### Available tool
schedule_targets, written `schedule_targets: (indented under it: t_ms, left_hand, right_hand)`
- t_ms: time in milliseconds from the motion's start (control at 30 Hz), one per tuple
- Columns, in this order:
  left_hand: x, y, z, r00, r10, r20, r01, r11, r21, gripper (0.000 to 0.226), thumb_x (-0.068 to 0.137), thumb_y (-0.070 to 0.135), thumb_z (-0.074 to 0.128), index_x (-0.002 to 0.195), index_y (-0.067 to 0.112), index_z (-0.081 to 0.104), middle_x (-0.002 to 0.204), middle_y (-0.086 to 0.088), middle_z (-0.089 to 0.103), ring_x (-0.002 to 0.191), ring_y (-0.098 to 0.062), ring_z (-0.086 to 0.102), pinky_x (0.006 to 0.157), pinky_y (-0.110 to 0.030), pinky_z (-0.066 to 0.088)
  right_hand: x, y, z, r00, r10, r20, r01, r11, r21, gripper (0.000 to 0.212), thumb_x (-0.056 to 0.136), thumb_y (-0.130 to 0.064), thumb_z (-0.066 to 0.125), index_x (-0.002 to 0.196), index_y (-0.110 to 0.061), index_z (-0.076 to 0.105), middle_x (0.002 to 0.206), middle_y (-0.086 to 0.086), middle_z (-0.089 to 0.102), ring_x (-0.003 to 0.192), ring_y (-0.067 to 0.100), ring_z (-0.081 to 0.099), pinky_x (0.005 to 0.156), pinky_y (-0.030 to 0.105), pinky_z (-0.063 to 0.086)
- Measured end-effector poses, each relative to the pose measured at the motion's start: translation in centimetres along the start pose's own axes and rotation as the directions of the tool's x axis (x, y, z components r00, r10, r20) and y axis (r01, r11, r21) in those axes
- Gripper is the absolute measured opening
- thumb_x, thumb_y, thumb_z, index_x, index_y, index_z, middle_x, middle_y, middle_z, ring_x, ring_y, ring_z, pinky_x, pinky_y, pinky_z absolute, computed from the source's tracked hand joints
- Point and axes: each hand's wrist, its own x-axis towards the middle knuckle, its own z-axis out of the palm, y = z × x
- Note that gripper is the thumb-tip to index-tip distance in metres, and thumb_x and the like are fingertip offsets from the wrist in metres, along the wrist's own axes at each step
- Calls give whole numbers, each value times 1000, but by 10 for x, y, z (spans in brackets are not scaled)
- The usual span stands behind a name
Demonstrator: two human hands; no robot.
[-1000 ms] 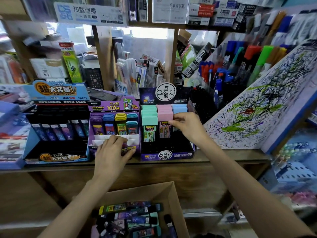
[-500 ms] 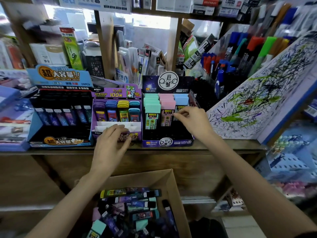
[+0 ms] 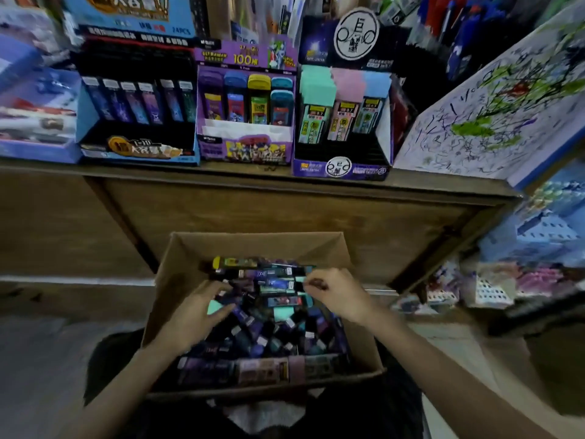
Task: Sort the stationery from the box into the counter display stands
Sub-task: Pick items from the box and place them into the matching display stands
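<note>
Roughly, the task is judged well short of halfway: the cardboard box (image 3: 259, 245), set low in front of the bench (image 3: 427, 182), is seen packed with small stationery cases (image 3: 272, 337) in purple, teal and dark tones, lying crosswise in a loose pile. Three display stands are lined up on the bench. The blue stand (image 3: 95, 128) on the left is filled in one back row only, with its black front tiers left bare. The middle purple stand (image 3: 250, 150) is stocked at the back, and white empty tiers are shown in front. The right purple stand (image 3: 342, 169) is loaded with mint, pink and blue cases at the rear, with dark empty slots below them. So most slots are judged unfilled and most stock unsorted. Both hands are down in the box, none at the stands. The left grip (image 3: 193, 315) is spread open, fingers laid flat over the pile, nothing clasped. The right grip (image 3: 343, 297) is curled at the far side of the pile, fingertips bunched as if pinching, but whether a case is actually held cannot be told through the blur. Case labels are smeared and unreadable, the depth of the pile is hidden, the blue stand's header is cut off at the top edge, and the box's near wall is partly lost against dark clothing.
</note>
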Motion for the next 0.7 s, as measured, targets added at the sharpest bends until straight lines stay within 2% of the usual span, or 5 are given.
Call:
schedule_targets:
  t_ms: [100,233,333,533,700]
  left_hand:
    - [-12,-25,18,998,-62,31,63,998,-28,32,83,14,70,113,7,61,109,-5,57,102,-18,55,81,-19,36]
    - [-23,-42,34,974,-148,171,169,979,-114,34,81,11,72,112,5,60,109,-5,61,102,-15,57,79,-5,38]
    - [-26,-52,42,934,-97,344,113,993,-25,41,78,23,76,114,12,59,109,2,57,105,-12,55,79,-2,37]
    - [-22,-56,36,907,-96,411,52,992,118,63,72,42,78,125,20,51,123,0,48,116,-12,46,101,-27,38]
    - [-26,-61,36,850,-143,508,-4,961,277,82,66,57,76,132,29,36,129,5,34,120,-14,33,104,-28,32]
  right_hand:
    - [1,18,42,975,98,200,-103,995,14,24,91,-26,61,111,-14,65,108,2,66,97,12,61,78,20,50]
    - [-4,36,80,886,117,448,-134,991,6,47,84,-30,70,125,-12,56,121,5,60,110,15,57,94,26,47]
    - [-12,41,99,888,83,452,-107,994,28,44,82,-24,71,122,-12,56,109,1,59,102,11,55,90,22,44]
    - [-15,39,114,878,32,477,-4,998,-59,13,87,-26,61,99,-19,61,93,0,59,92,19,58,83,32,45]
    - [-14,42,116,885,15,465,-23,1000,11,19,86,-25,64,103,-18,62,97,-2,62,97,18,60,88,34,46]
